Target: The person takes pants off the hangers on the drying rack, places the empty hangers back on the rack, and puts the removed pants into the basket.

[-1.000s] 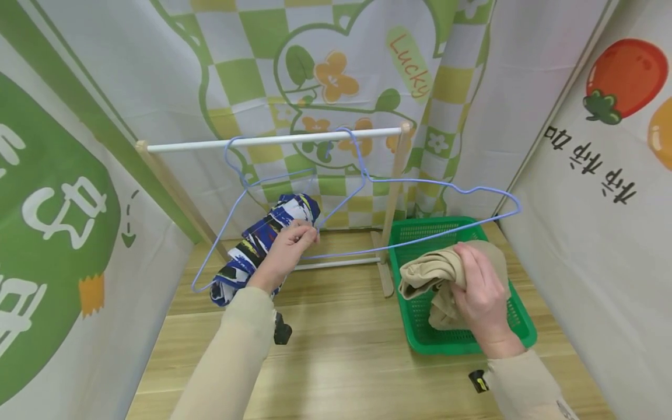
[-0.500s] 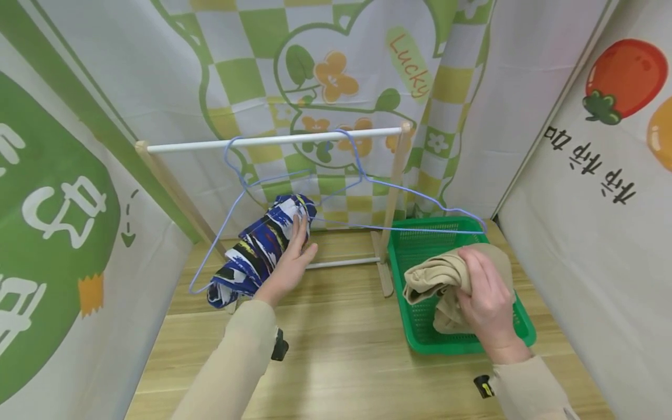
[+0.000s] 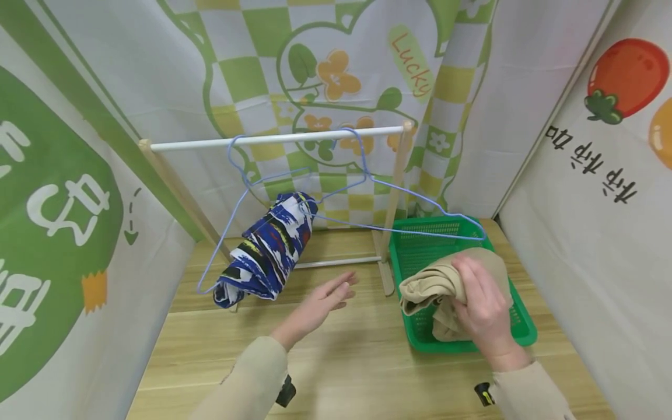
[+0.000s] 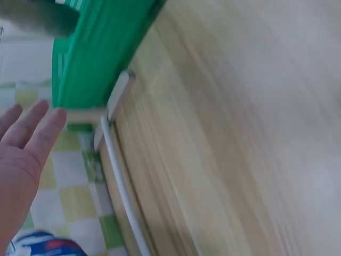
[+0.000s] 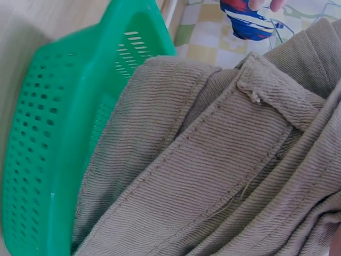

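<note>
The left hand (image 3: 321,306), fingers extended, hovers free above the wooden surface (image 3: 357,379); the right hand (image 3: 483,306) grips a folded beige garment (image 3: 430,281) over the green basket (image 3: 462,348) at right. A blue patterned garment (image 3: 270,251) hangs at left. The far curtain (image 3: 266,32) reads "Lucky"; Chinese characters (image 3: 585,158) mark the right wall (image 3: 583,245).
</note>
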Demonstrator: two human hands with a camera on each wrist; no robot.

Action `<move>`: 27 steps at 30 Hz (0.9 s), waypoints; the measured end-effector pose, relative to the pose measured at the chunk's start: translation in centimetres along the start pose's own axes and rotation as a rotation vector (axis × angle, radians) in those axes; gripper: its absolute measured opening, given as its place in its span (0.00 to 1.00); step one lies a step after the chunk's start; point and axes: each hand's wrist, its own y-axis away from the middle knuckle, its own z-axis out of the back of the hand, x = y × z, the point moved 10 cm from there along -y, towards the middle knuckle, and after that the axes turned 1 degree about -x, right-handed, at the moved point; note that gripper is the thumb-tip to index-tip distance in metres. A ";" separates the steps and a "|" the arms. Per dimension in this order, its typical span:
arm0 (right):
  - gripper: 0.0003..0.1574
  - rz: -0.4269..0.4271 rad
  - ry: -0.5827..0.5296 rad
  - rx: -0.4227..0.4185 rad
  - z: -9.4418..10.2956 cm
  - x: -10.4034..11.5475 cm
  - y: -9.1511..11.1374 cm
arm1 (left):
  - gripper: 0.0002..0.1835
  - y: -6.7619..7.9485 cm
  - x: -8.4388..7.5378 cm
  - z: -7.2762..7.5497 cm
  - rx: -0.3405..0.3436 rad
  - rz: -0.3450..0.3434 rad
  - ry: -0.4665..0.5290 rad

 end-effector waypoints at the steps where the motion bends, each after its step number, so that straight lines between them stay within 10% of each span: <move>1: 0.18 0.007 -0.004 0.003 0.0 0.2 0.1 | 0.31 0.1 0.0 -0.8 0.030 0.003 0.027; 10: 0.15 0.041 -0.026 0.033 -0.6 1.4 0.5 | 0.35 0.3 -1.5 -5.7 0.167 0.036 0.093; 19: 0.18 0.093 -0.056 0.019 -1.0 2.9 0.2 | 0.47 0.8 -1.8 -8.6 0.279 0.235 0.307; 27: 0.17 0.141 -0.057 0.027 -1.5 4.3 -0.1 | 0.40 0.8 -3.7 -9.2 0.344 0.156 0.598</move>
